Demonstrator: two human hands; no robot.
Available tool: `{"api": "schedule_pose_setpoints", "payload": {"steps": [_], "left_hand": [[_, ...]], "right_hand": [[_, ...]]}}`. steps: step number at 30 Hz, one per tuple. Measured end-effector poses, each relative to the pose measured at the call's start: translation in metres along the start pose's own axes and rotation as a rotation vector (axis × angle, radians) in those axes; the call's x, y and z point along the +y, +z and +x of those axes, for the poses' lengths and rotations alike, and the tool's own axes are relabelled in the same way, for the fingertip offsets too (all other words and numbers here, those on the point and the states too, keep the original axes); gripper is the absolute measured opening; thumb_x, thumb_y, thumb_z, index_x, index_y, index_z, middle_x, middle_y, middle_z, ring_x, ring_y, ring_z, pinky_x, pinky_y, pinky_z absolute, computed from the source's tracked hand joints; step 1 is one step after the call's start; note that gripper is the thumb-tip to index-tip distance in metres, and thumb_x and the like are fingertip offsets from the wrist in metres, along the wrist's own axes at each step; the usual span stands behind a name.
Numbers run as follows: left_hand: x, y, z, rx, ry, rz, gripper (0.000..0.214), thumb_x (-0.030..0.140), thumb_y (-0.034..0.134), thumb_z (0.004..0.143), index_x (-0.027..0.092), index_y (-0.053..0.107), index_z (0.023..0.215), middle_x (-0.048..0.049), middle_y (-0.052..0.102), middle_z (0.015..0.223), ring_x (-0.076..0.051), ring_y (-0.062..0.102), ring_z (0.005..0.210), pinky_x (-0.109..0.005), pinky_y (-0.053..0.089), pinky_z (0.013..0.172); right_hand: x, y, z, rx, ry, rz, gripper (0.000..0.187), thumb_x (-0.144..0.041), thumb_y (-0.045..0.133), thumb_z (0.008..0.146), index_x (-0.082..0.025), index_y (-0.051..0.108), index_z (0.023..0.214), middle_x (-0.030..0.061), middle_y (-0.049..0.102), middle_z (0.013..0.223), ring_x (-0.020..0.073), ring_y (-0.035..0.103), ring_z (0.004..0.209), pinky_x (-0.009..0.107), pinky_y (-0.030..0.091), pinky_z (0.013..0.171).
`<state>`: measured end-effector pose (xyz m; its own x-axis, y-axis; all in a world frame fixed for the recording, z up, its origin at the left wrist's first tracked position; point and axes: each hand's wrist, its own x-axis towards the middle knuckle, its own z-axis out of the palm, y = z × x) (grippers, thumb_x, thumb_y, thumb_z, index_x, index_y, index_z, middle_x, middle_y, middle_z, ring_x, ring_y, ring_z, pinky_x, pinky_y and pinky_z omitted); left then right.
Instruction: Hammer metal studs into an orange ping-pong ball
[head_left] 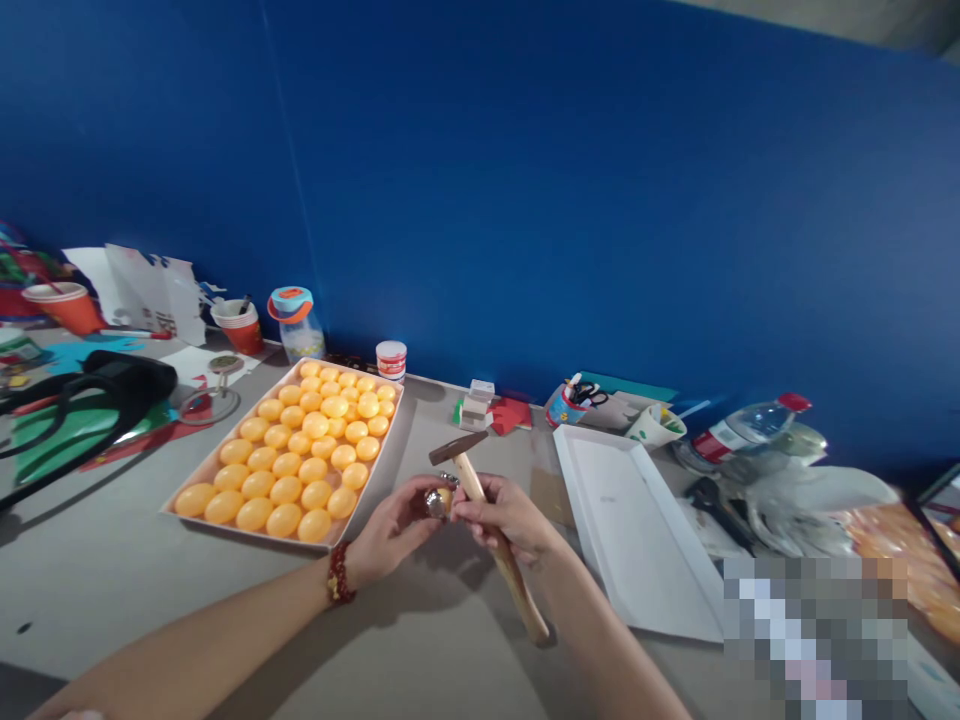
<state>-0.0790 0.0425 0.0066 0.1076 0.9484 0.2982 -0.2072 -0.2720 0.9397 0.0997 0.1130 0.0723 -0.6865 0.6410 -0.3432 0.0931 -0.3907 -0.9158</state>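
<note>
My left hand is closed around a small shiny silver ball-like object, its fingertips on the near side and top. A bit of yellow shows beside the silver surface; what that is I cannot make out. A hammer with a pale wooden handle and a dark metal head is gripped by my right hand partway along the handle. The head points up and away, and the handle end hangs toward me. The right fingertips come close to the silver object; whether they touch it is hard to see.
Left of my hands lies a shallow box filled with orange balls. On the right is a white tray. Along the blue wall stand a lidded jar, a small white tub, a pen cup and a plastic bottle.
</note>
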Motion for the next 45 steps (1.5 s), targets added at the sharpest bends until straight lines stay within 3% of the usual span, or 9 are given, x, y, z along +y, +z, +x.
{"api": "schedule_pose_setpoints", "payload": {"steps": [8, 19, 28, 35, 45], "left_hand": [[0.002, -0.006, 0.001, 0.037, 0.032, 0.163, 0.036, 0.029, 0.060, 0.087, 0.020, 0.057, 0.121, -0.0122, 0.060, 0.119, -0.026, 0.057, 0.110, -0.040, 0.049, 0.093], [0.008, 0.000, 0.000, 0.063, -0.050, 0.117, 0.035, 0.031, 0.061, 0.087, 0.017, 0.057, 0.119, -0.0117, 0.065, 0.112, -0.022, 0.062, 0.098, -0.036, 0.052, 0.086], [0.006, -0.004, 0.000, 0.044, 0.014, 0.183, 0.034, 0.025, 0.060, 0.087, 0.020, 0.058, 0.121, -0.0109, 0.062, 0.119, -0.024, 0.058, 0.109, -0.038, 0.049, 0.094], [0.010, -0.002, -0.001, -0.024, 0.012, 0.149, 0.034, 0.026, 0.054, 0.090, 0.024, 0.057, 0.124, -0.0124, 0.050, 0.123, -0.019, 0.060, 0.093, -0.027, 0.056, 0.068], [-0.001, -0.002, 0.001, 0.021, 0.015, 0.093, 0.042, 0.029, 0.057, 0.088, 0.021, 0.051, 0.129, -0.0123, 0.058, 0.117, -0.020, 0.062, 0.090, -0.032, 0.056, 0.075]], "right_hand": [[0.000, 0.004, -0.001, 0.016, -0.044, -0.084, 0.031, -0.040, 0.074, 0.070, -0.016, 0.060, 0.084, 0.0005, 0.067, 0.073, 0.0040, 0.043, 0.041, 0.018, 0.028, 0.039], [0.005, 0.002, 0.002, 0.012, 0.026, 0.020, 0.034, -0.036, 0.078, 0.068, -0.018, 0.055, 0.085, -0.0056, 0.059, 0.062, 0.0018, 0.037, 0.039, 0.015, 0.025, 0.038], [0.007, 0.001, 0.005, -0.029, 0.028, 0.045, 0.036, -0.040, 0.078, 0.069, -0.017, 0.055, 0.084, -0.0050, 0.057, 0.061, 0.0016, 0.035, 0.039, 0.016, 0.023, 0.037], [0.007, 0.001, 0.005, -0.004, 0.029, 0.061, 0.039, -0.042, 0.078, 0.068, -0.017, 0.055, 0.088, -0.0052, 0.057, 0.061, 0.0020, 0.037, 0.039, 0.016, 0.024, 0.037], [0.006, 0.005, 0.005, -0.017, 0.013, 0.043, 0.037, -0.041, 0.077, 0.070, -0.016, 0.056, 0.087, -0.0038, 0.059, 0.062, 0.0018, 0.037, 0.039, 0.015, 0.026, 0.037]]}}
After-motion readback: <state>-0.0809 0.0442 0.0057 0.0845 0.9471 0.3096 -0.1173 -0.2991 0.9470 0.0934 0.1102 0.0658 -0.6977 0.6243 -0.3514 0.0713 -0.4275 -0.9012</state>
